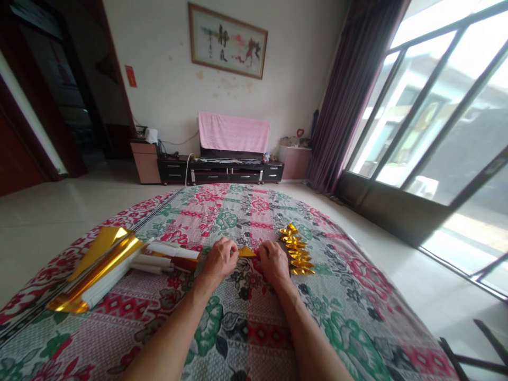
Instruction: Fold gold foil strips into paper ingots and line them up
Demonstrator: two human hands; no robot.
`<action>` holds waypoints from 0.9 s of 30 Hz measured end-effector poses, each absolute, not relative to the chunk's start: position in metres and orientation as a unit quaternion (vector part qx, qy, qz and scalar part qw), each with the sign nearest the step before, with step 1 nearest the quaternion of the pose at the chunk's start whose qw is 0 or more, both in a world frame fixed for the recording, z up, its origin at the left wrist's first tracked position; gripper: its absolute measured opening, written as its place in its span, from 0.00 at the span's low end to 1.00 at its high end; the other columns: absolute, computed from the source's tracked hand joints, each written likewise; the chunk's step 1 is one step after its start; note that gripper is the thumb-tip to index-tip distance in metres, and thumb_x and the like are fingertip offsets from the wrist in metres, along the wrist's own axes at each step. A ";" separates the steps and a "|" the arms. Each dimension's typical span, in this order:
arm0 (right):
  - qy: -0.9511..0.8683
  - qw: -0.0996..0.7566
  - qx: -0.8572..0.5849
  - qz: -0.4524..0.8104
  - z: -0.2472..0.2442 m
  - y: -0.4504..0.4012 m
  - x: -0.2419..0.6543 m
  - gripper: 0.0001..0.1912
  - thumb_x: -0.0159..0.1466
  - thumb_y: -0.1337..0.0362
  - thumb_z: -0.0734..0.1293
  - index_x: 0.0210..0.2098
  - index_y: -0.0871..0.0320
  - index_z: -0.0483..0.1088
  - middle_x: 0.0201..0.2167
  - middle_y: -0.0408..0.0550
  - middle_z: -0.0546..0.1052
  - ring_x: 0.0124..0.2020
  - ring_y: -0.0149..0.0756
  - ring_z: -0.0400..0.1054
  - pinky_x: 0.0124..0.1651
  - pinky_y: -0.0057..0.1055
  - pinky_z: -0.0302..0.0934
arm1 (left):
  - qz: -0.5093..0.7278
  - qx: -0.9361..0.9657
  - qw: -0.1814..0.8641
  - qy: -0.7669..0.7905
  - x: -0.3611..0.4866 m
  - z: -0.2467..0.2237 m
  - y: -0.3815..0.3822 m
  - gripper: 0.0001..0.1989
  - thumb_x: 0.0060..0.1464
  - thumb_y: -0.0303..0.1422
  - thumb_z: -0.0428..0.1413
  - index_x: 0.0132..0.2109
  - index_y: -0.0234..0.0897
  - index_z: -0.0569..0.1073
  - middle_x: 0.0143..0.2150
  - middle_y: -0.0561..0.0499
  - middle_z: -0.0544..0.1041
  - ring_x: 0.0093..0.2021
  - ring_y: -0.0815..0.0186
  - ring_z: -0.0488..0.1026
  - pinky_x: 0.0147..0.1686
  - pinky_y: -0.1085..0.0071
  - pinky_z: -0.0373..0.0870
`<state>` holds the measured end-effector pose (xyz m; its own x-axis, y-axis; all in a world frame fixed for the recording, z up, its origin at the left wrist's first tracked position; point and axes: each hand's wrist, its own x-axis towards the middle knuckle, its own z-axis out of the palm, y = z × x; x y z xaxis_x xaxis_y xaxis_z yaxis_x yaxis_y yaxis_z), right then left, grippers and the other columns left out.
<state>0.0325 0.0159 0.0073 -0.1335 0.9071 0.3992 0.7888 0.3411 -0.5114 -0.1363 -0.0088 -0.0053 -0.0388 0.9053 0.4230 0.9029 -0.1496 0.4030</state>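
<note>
Gold foil piece (247,252) sits between my two hands, over patterned cloth (238,330). My left hand (219,258) pinches its left end; my right hand (273,260), fingers curled, grips the right tip. Folded gold pieces (300,254) lie in a row just right of it, gold sheets (123,254) well left.

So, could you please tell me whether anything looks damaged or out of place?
Yellowish patches mar the otherwise pale wall beneath the framed picture, perhaps stains or peeling paint. Nearer, nothing stands out: the gold pieces beside the right hand form a neat row.
</note>
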 end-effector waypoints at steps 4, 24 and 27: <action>-0.765 0.360 -0.523 0.111 0.005 0.015 0.034 0.11 0.61 0.66 0.58 0.31 0.58 0.71 0.30 0.44 0.71 0.32 0.29 0.64 0.37 0.23 0.52 | 0.301 0.693 0.001 0.656 -0.136 -0.005 -0.009 0.04 0.50 0.27 0.51 0.30 0.38 0.69 0.31 0.51 0.68 0.34 0.68 0.66 0.38 0.72 0.62; -0.779 0.294 -0.547 0.087 0.007 0.010 0.026 0.09 0.60 0.62 0.61 0.31 0.54 0.73 0.34 0.46 0.69 0.38 0.32 0.63 0.41 0.24 0.53 | 0.315 0.694 0.020 0.647 -0.135 -0.003 -0.011 0.06 0.50 0.25 0.50 0.33 0.38 0.71 0.34 0.50 0.69 0.38 0.66 0.67 0.42 0.70 0.63; -0.783 0.302 -0.538 0.082 0.008 0.009 0.022 0.09 0.62 0.63 0.60 0.34 0.54 0.72 0.36 0.47 0.69 0.39 0.33 0.62 0.41 0.24 0.53 | 0.322 0.699 0.033 0.638 -0.134 -0.003 -0.011 0.09 0.49 0.23 0.50 0.34 0.40 0.72 0.35 0.50 0.69 0.40 0.66 0.67 0.44 0.70 0.63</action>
<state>0.0222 0.0088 0.0082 -0.2394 0.8915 0.3847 0.7918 0.4086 -0.4540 -0.1344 -0.0107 -0.0033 -0.0207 0.9130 0.4073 0.8706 -0.1839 0.4564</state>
